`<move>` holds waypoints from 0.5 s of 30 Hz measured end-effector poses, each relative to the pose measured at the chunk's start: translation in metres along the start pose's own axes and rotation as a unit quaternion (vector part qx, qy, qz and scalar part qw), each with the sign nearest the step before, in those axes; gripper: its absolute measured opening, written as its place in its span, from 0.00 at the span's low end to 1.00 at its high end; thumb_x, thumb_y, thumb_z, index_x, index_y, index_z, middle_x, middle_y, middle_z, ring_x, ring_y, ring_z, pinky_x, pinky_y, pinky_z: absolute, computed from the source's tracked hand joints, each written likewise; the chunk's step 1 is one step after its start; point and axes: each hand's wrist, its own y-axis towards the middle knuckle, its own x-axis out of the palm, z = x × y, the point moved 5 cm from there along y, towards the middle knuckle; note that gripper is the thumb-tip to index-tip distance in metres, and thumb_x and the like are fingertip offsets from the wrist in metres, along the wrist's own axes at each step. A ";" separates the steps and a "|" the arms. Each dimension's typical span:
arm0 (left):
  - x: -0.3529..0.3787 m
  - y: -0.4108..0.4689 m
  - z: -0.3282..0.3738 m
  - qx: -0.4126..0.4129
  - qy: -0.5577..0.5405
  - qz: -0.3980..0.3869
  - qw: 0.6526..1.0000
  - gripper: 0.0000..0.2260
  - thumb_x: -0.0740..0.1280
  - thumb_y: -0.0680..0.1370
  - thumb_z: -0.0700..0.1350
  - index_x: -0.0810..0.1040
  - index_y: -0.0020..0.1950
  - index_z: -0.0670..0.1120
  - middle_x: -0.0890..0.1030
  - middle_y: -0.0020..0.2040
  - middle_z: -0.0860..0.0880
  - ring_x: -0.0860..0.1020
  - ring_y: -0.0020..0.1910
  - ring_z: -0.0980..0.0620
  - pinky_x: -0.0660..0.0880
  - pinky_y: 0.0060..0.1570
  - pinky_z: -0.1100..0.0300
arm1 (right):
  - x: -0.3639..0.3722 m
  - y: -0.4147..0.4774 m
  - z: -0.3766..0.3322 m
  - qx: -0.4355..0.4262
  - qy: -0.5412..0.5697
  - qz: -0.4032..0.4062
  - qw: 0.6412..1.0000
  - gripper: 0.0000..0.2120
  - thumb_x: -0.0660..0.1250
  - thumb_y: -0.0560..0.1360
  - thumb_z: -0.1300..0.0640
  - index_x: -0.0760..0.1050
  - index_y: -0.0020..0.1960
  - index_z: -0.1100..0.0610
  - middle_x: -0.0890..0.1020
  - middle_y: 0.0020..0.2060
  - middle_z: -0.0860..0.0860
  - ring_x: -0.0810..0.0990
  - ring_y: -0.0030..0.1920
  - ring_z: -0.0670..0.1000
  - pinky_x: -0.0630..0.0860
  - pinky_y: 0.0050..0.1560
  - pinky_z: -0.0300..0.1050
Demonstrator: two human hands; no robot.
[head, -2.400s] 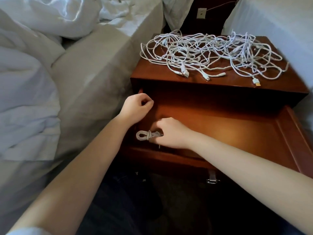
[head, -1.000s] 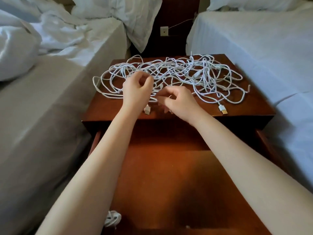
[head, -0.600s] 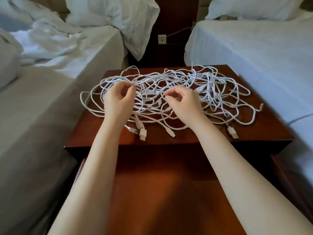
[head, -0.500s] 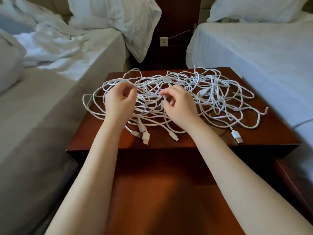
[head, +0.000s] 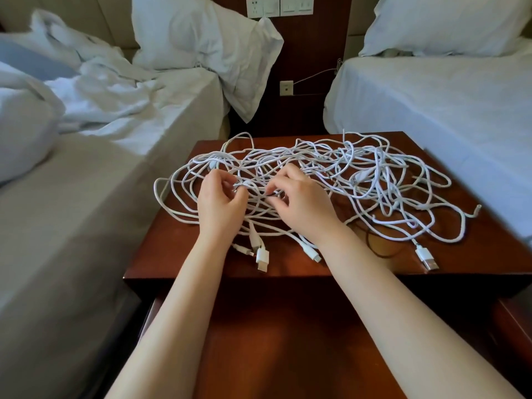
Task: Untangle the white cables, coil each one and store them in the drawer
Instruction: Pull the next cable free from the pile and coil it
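- Now the cables point(head: 359, 174) lie as one loose tangle on the nightstand point(head: 172, 249). The open drawer point(head: 288, 341) is below it, on the person's side.
- The left hand point(head: 221, 203) has its fingers curled and pinches a strand at the near middle of the tangle. The right hand point(head: 302, 205) is just beside it, with bent fingers, and pinches a strand as well.
- The step in hand seems to be freeing one cable from the others.
- To do it well, it is better to start from a free end, for example the plug point(head: 262, 259) near the front edge below the left hand. From there the person can follow that cable back and pass the plug through each loop.
- Pulling hard on a middle strand would probably tighten the knots.
- One hand should keep the tangle down, because some plugs lie close to the front edge and could slide off.
- About two seconds earlier both hands were down in the drawer, the right one at a coiled cable. That coil is not in view now.
- Half a second ago the hands were already on the tangle but more apart. Now their fingertips almost meet, and the tangle keeps about the same shape.
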 end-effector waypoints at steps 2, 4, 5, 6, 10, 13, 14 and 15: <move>0.001 0.000 0.000 0.007 -0.001 -0.005 1.000 0.04 0.66 0.74 0.39 0.71 0.45 0.45 0.73 0.40 0.51 0.70 0.37 0.57 0.66 0.36 0.71 | 0.003 0.001 0.002 -0.001 -0.006 -0.004 1.000 0.04 0.68 0.76 0.57 0.80 0.48 0.57 0.74 0.48 0.47 0.69 0.35 0.43 0.63 0.32 0.36; 0.003 -0.001 0.001 0.018 -0.016 -0.012 1.000 0.04 0.66 0.74 0.39 0.72 0.45 0.45 0.75 0.41 0.49 0.71 0.38 0.55 0.68 0.37 0.68 | 0.004 0.001 0.002 -0.005 0.001 -0.012 1.000 0.02 0.67 0.77 0.58 0.78 0.47 0.57 0.73 0.46 0.45 0.68 0.33 0.42 0.63 0.31 0.35; 0.002 -0.002 0.002 0.028 -0.021 -0.010 0.999 0.03 0.66 0.74 0.39 0.73 0.45 0.45 0.75 0.41 0.49 0.72 0.38 0.55 0.68 0.37 0.68 | 0.004 0.001 0.002 -0.003 0.012 -0.010 1.000 0.02 0.67 0.77 0.59 0.76 0.46 0.57 0.73 0.44 0.45 0.68 0.33 0.42 0.66 0.32 0.37; 0.001 -0.003 0.005 0.036 -0.023 -0.002 0.999 0.03 0.66 0.74 0.39 0.73 0.45 0.45 0.75 0.41 0.50 0.72 0.38 0.57 0.68 0.37 0.70 | 0.002 0.001 0.002 0.001 0.024 -0.004 1.000 0.03 0.66 0.76 0.60 0.73 0.44 0.56 0.73 0.42 0.45 0.69 0.33 0.43 0.68 0.32 0.39; -0.001 0.003 0.004 -0.045 -0.094 0.013 0.994 0.09 0.67 0.77 0.48 0.74 0.53 0.45 0.76 0.40 0.53 0.75 0.38 0.58 0.72 0.40 0.66 | -0.001 -0.001 0.002 0.021 0.060 -0.014 0.998 0.08 0.64 0.72 0.63 0.69 0.40 0.52 0.72 0.33 0.44 0.70 0.32 0.44 0.67 0.33 0.41; 0.003 0.021 0.007 -0.101 -0.147 -0.020 0.984 0.09 0.64 0.79 0.50 0.75 0.45 0.44 0.74 0.33 0.49 0.72 0.31 0.53 0.70 0.34 0.57 | 0.001 -0.001 0.003 0.031 0.051 -0.035 0.998 0.07 0.65 0.73 0.62 0.69 0.39 0.53 0.71 0.30 0.43 0.69 0.31 0.44 0.65 0.33 0.41; 0.001 0.025 0.013 -0.093 -0.156 -0.020 0.983 0.11 0.64 0.79 0.48 0.74 0.39 0.44 0.71 0.30 0.49 0.68 0.29 0.54 0.66 0.31 0.59 | 0.001 -0.001 0.003 0.030 0.046 -0.037 0.998 0.06 0.65 0.74 0.61 0.70 0.40 0.54 0.71 0.31 0.43 0.69 0.32 0.44 0.65 0.33 0.40; -0.001 0.028 0.019 -0.087 -0.167 -0.017 0.982 0.12 0.63 0.79 0.46 0.74 0.37 0.44 0.69 0.28 0.51 0.66 0.27 0.55 0.64 0.30 0.62 | 0.001 0.000 0.004 0.029 0.039 -0.037 0.998 0.06 0.65 0.76 0.59 0.71 0.41 0.54 0.72 0.32 0.43 0.70 0.33 0.44 0.65 0.33 0.40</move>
